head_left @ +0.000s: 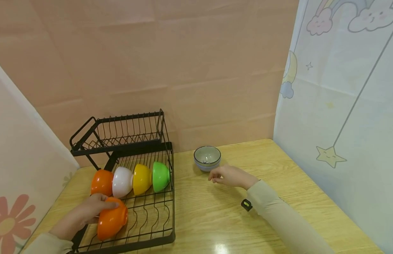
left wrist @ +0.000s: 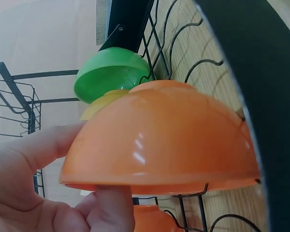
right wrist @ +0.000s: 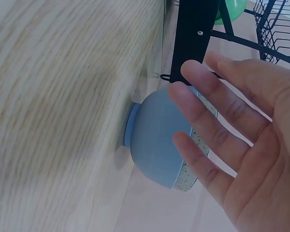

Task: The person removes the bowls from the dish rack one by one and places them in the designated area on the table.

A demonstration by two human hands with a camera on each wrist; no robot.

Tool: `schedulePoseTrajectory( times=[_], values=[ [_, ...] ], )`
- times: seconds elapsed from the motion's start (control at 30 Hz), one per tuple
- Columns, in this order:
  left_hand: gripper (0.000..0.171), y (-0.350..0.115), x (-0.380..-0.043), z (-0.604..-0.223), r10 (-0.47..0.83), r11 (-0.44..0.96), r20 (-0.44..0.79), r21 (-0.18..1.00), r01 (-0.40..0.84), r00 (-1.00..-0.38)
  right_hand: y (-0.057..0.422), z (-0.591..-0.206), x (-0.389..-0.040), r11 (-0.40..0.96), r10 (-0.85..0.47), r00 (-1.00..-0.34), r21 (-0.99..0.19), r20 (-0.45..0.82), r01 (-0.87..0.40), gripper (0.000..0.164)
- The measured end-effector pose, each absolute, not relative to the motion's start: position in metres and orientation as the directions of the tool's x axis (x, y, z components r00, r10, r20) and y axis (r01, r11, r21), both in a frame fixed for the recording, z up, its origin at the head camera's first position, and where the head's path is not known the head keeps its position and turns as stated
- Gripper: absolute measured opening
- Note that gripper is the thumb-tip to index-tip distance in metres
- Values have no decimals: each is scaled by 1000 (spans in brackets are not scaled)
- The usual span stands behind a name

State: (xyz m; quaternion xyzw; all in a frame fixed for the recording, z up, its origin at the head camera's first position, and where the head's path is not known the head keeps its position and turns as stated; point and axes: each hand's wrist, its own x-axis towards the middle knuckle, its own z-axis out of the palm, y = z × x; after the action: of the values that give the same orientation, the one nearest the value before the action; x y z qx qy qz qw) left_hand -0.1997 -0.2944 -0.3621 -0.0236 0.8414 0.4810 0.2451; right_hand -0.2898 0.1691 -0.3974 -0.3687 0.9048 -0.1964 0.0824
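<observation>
My left hand (head_left: pixel 92 209) grips an orange bowl (head_left: pixel 111 223) by its rim, thumb on one side and fingers on the other. That bowl stands on its side at the front left of the black dish rack (head_left: pixel 156 241). In the left wrist view, its rounded outside (left wrist: pixel 169 140) fills the middle. My right hand (head_left: pixel 229 175) hovers over the table with loosely bent fingers, holding nothing. Just beyond it sits a blue bowl (right wrist: pixel 157 137) with a speckled bowl (right wrist: pixel 186 176) nested in it. The right fingers (right wrist: pixel 217 130) overlap these bowls in the right wrist view; contact is unclear.
Behind the held bowl, an orange bowl (head_left: pixel 102 181), a white bowl (head_left: pixel 122 181), a yellow bowl (head_left: pixel 142 179) and a green bowl (head_left: pixel 160 177) stand tilted in the rack. An upper wire shelf (head_left: pixel 120 141) overhangs the rear. A small black object (head_left: pixel 246 205) lies beside the right forearm.
</observation>
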Motion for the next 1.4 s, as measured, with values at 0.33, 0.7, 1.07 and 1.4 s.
schedulePoseTrajectory(
  times=[0.33, 0.7, 1.07, 1.4],
  values=[
    [32, -292, -198, -361, 136, 541, -454, 779, -318, -881, 167, -402, -292, 641, -707, -707, -432, -11, -635, 16],
    [39, -297, -199, -354, 140, 540, -458, 778, -320, -878, 171, -396, -290, 637, -702, -712, -438, 12, -635, 17],
    [50, -301, -200, -344, 284, 449, -424, 851, -271, -860, 171, -395, -288, 636, -704, -710, -438, 6, -635, 17],
    [56, -249, -182, -309, 289, 496, -224, 867, -55, -931, 172, -394, -288, 637, -703, -711, -440, 6, -633, 17]
  ],
)
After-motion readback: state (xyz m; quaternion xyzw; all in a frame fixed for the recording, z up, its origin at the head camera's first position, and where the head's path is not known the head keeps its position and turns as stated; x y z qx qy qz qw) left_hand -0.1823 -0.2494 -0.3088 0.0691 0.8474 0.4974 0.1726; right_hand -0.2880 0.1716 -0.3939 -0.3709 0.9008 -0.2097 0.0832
